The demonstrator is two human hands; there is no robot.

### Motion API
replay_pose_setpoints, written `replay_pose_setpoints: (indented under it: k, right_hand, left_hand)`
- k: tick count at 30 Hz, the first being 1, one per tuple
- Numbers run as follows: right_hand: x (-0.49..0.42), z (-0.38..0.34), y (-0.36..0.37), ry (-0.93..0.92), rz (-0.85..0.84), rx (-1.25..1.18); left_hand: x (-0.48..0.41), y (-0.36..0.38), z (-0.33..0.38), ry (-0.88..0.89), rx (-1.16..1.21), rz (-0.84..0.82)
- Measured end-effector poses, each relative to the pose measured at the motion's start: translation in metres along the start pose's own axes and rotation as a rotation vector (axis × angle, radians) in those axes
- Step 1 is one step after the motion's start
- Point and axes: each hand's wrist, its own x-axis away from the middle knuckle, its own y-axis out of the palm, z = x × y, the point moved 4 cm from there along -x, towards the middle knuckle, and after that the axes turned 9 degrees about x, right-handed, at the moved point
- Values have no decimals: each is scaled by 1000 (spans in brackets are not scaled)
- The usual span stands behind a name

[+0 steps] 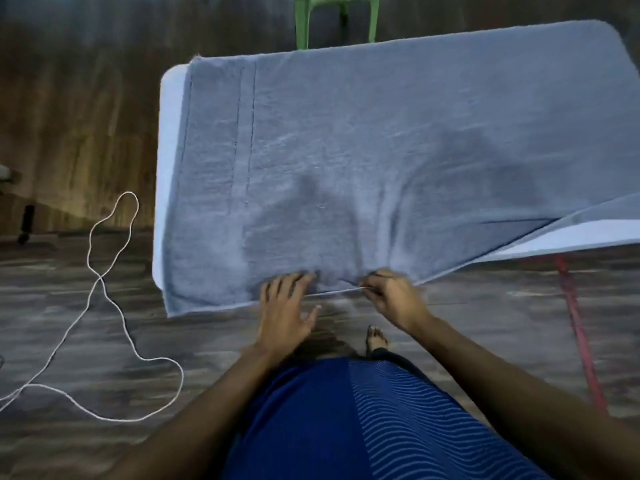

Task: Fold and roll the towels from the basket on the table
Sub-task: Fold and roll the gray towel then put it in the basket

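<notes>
A large grey-blue towel (363, 143) lies spread flat over the white table (169, 140), covering almost all of it, with its near hem hanging slightly over the front edge. My left hand (287, 306) rests with straight fingers on the towel's near edge. Just to its right, my right hand (394, 296) pinches the near hem with curled fingers. At the right, part of the towel is turned up off the table edge. The basket is out of sight.
A white cord (114, 299) loops over the wooden floor at the left. A green plastic chair (301, 22) stands beyond the table's far edge. A red strap (578, 334) runs down the floor at the right. My bare foot (375, 337) is under the table's front edge.
</notes>
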Motion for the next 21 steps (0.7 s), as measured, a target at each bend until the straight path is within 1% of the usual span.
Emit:
replay_pose_setpoints:
  k: [2, 4, 6, 8, 9, 11, 15, 18, 21]
  right_hand:
    - [0, 3, -6, -49, -22, -48]
    - [0, 10, -14, -86, -59, -79]
    - [2, 19, -19, -139, -100, -64]
    - [7, 35, -22, -138, -150, 24]
    - [10, 48, -22, -107, -185, 103]
    - [17, 83, -28, -24, -189, 234]
    - [33, 152, -57, 146, -62, 353]
    - [46, 180, -78, 231, 13, 290]
    - [63, 182, -86, 201, 0, 181]
  left_hand:
    - [-16, 28, 49, 27, 20, -21]
    - [-26, 44, 79, 18, 32, 19]
    - [-26, 50, 93, 3, 45, 78]
    - [-21, 52, 97, -10, 77, 124]
    - [-17, 51, 96, -6, 88, 143]
    - [-10, 49, 93, 2, 110, 149]
    - [-11, 46, 90, 21, 131, 105]
    - [-19, 55, 90, 14, 66, 48]
    - [-31, 75, 103, -22, -30, -38]
